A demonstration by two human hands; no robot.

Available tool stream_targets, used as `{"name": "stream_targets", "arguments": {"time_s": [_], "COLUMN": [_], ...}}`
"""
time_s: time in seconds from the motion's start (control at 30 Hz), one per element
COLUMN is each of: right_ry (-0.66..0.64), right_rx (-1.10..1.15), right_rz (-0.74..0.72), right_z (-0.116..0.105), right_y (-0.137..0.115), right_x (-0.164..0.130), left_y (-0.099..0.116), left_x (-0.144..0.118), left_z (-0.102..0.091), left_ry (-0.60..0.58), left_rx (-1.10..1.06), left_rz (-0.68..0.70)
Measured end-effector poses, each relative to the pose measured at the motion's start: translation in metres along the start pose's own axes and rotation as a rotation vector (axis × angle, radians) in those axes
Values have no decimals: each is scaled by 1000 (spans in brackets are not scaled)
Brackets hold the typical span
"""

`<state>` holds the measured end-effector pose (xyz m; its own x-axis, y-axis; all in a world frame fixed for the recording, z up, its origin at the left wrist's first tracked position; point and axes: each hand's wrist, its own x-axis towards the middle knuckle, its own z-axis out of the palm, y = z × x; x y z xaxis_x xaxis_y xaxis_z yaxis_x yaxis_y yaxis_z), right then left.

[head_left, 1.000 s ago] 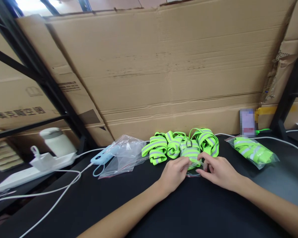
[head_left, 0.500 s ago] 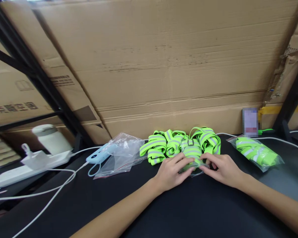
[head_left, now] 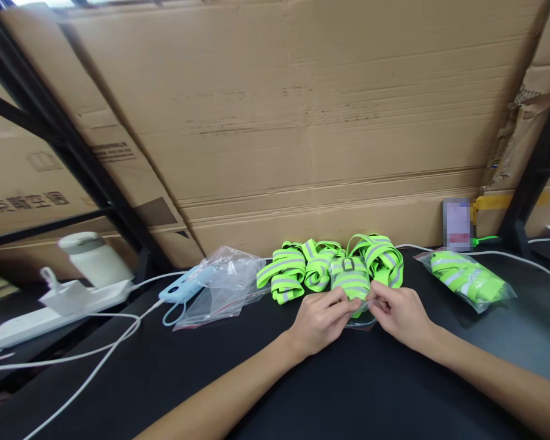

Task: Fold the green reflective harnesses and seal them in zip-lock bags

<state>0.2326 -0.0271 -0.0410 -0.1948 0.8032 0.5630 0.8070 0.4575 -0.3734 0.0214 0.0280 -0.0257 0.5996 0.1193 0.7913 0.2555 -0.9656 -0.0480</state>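
Since a moment ago both hands have lifted off the flat and drawn together, the left hand (head_left: 323, 318) and right hand (head_left: 396, 311) now pinching the mouth of the clear plastic bag (head_left: 361, 318) around the folded neon-green reflective strap bundle (head_left: 351, 278) on the black surface (head_left: 302, 391). Light, soft and slippery, it seems best gripped at the bag's rim.

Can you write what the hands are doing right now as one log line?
left hand: pinching clear bag | right hand: pinching same bag | in bag: green strap bundle | surface: black table
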Motion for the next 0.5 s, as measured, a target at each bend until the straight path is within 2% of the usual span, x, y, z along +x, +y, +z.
{"name": "stream_targets", "arguments": {"time_s": [0.17, 0.37, 0.5], "right_ry": [-13, -168, -265], "right_rx": [4, -90, -137], "right_rz": [-32, -288, -327], "right_z": [-2, -18, -30], "right_y": [5, 10, 9], "right_x": [-2, 3, 4], "left_y": [0, -6, -15], "left_x": [-1, -6, -5], "left_z": [-3, -2, -11], "left_ry": [-134, -301, -445], "left_rx": [-61, 8, -5], "left_rz": [-18, -68, -58]}}
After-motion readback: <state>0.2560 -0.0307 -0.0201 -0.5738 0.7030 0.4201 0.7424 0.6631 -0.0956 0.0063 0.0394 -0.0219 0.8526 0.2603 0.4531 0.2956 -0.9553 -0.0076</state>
